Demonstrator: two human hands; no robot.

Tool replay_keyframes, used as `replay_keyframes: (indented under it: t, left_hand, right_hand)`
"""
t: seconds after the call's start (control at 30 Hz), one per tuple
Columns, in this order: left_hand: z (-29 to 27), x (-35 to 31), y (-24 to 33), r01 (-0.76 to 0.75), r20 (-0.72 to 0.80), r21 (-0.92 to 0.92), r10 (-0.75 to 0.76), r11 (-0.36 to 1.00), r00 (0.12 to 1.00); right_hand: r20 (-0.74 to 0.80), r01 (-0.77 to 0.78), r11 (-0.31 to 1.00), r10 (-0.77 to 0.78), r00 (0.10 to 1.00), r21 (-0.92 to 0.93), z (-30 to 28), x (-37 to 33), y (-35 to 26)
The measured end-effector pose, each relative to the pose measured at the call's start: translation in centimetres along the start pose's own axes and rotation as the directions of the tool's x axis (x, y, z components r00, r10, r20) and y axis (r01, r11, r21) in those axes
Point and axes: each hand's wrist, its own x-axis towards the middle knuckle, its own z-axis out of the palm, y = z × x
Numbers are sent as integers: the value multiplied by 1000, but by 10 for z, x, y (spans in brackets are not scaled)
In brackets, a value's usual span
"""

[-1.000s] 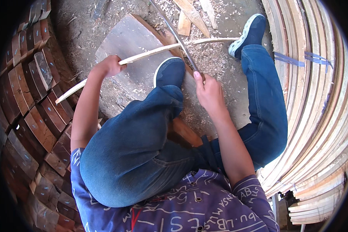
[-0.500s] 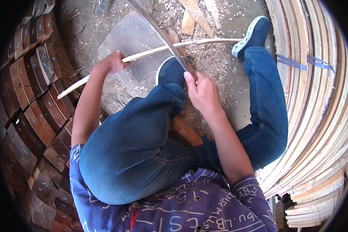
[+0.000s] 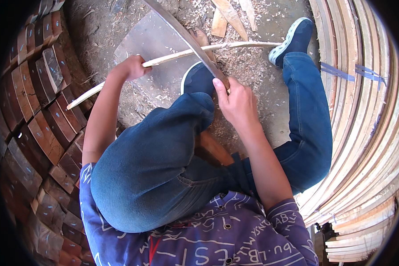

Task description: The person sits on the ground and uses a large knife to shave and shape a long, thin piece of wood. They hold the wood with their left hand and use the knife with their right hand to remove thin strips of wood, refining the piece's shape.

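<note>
My left hand (image 3: 132, 68) is wrapped around a long, pale, slightly bent wooden stick (image 3: 175, 55). The stick slants across in front of me: its left end pokes out past my left forearm, and its far right end reaches my right shoe. In my right hand (image 3: 240, 101) is the handle of a long machete (image 3: 178, 30), thumb laid along its top. The blade points up and to the left, crossing over the stick beyond my left shoe (image 3: 197, 80). Whether the blade touches the stick I cannot tell. The blade's tip is cut off by the upper edge.
A flat grey board (image 3: 142, 42) lies on the ground under the stick. Wood shavings and several offcuts (image 3: 229, 17) are scattered beyond it. Stacked dark wooden blocks (image 3: 42, 133) rise on my left; bundled pale strips (image 3: 363, 115) with purple ties stand on my right.
The stick's left end has risen slightly. Both hands keep their hold, and the machete still crosses the stick at nearly the same place.
</note>
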Motion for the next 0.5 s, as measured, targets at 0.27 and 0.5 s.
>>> replay_keyframes:
  t: [0.27, 0.5]
  left_hand:
    - [-5, 2, 10, 13, -38, 8, -13, 1000, 999]
    - [-7, -2, 14, -18, -14, -22, 18, 1000, 1000]
  right_hand:
    - [-92, -234, 970, 228, 969, -66, 22, 15, 72]
    - [-73, -45, 998, 47, 996, 33, 10, 9, 31]
